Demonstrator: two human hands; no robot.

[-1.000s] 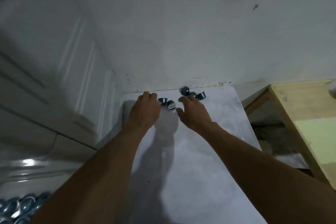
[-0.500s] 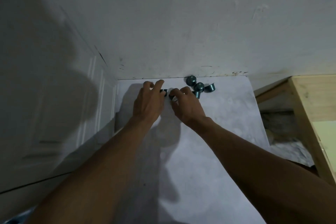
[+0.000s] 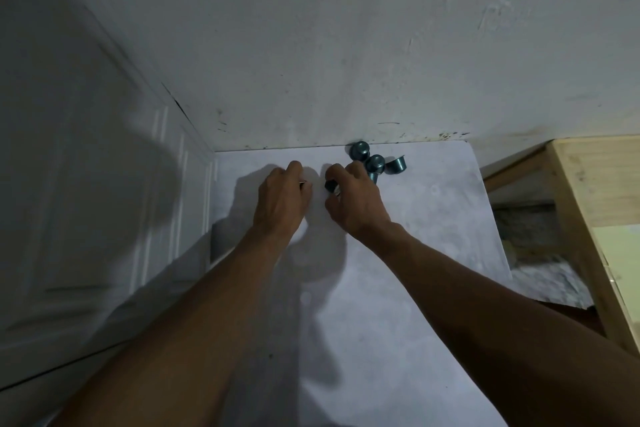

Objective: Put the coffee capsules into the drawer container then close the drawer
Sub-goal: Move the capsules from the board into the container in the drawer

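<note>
Several teal coffee capsules lie in a small cluster at the far edge of the white tabletop, against the wall. My left hand is curled around one capsule, of which only a thin silver rim shows at the fingers. My right hand pinches another dark capsule between thumb and fingers, just left of the cluster. The drawer container is out of view.
A white panelled door stands along the left side of the table. A wooden frame sits to the right, past a gap. The grey wall rises directly behind the capsules.
Both hands have closed on the two loose capsules left of the cluster, which lay free on the table a second ago. The view has tilted up, and the capsules at lower left have dropped out of sight.
</note>
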